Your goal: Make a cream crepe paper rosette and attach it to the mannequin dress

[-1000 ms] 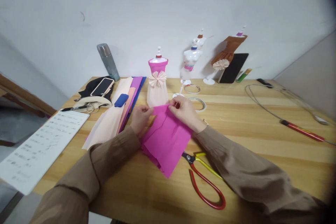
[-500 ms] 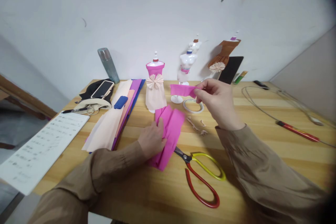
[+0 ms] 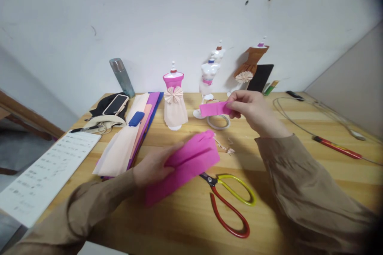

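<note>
My left hand [image 3: 157, 164] grips a folded sheet of pink crepe paper [image 3: 194, 159], raised a little off the table and slightly smeared by motion. Between the thumb and fingers of my right hand [image 3: 247, 108] is a short pink paper strip [image 3: 214, 108], held out to the left. Below the sheet lie scissors [image 3: 229, 203] with one yellow and one red handle, their blades partly hidden under the paper. Straight ahead stands a small dress form [image 3: 175, 103] in a pink top, a pale peach skirt and a pleated bow.
Further dress forms [image 3: 208, 72] stand behind, one in brown paper [image 3: 252, 61]. A tape roll [image 3: 220, 122] and paper scraps [image 3: 229, 150] lie mid-table. Left are crepe sheets [image 3: 116, 149], a phone [image 3: 116, 104], a flask [image 3: 122, 77] and a written page [image 3: 48, 175]. A red-handled tool [image 3: 336, 147] lies right.
My left hand has picked up the pink sheet and turned it, moving left and toward me. My right hand has shifted slightly right and down with the strip.
</note>
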